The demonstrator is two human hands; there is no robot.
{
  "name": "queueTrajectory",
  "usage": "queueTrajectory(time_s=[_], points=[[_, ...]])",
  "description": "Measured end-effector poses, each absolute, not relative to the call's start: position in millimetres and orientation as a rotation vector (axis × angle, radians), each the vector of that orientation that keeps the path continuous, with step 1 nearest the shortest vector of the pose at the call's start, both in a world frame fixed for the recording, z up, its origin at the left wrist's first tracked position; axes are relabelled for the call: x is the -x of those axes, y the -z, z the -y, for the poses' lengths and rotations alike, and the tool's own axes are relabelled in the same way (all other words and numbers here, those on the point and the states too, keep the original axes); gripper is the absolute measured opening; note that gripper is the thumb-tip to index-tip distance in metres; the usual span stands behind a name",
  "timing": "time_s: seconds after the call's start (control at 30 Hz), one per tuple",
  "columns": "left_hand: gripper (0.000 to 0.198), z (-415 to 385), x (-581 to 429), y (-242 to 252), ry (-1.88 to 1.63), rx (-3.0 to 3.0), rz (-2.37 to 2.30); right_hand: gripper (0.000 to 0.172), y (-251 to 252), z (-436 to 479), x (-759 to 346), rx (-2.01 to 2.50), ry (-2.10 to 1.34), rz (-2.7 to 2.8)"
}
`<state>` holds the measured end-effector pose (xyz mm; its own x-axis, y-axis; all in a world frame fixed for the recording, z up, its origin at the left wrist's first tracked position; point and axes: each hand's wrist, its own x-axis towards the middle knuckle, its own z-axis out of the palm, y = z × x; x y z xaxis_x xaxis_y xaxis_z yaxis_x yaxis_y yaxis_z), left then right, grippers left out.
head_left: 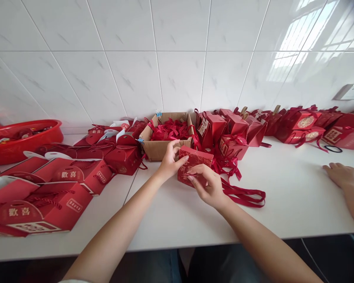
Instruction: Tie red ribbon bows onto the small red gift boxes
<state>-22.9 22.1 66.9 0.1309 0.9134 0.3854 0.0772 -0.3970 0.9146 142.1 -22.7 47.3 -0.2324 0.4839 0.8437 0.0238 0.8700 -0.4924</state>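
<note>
A small red gift box [197, 154] with gold characters on its front is held up off the white table. My left hand [171, 160] grips its left edge, thumb across the front and fingers bent behind the top. In front of the box, my right hand [209, 184] is closed in a pinch, thumb and index tips close together against its face; whatever lies between them is too small to make out. A bundle of dark red ribbons [247, 195] lies on the table to the right of my right hand, and more ribbon [228, 167] is heaped behind it.
Behind my hands stands a cardboard box [155, 149] full of red ribbon bows. Red handled boxes [61, 202] crowd the left side, near a red basin [54, 131]. Tied red boxes [297, 122] line the wall at right. Another person's hand [343, 175] rests on the table.
</note>
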Motion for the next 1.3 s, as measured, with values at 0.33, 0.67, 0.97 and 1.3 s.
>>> queueTrajectory(time_s=[0.33, 0.67, 0.97, 1.3], points=[[0.059, 20, 37, -60, -1.527, -1.726, -0.978, 0.010, -58, 17, -155, 0.431, -0.432, 1.630], [0.014, 29, 34, -58, -1.561, -1.771, -1.067, 0.019, -49, 22, -145, 0.490, -0.043, 1.840], [0.013, 41, 28, -57, -1.456, -1.687, -0.909, 0.010, -51, 21, -148, 0.587, -0.124, 1.766], [0.010, 43, 30, -59, -1.417, -1.691, -0.815, 0.021, -49, 22, -147, 0.520, -0.218, 1.710]])
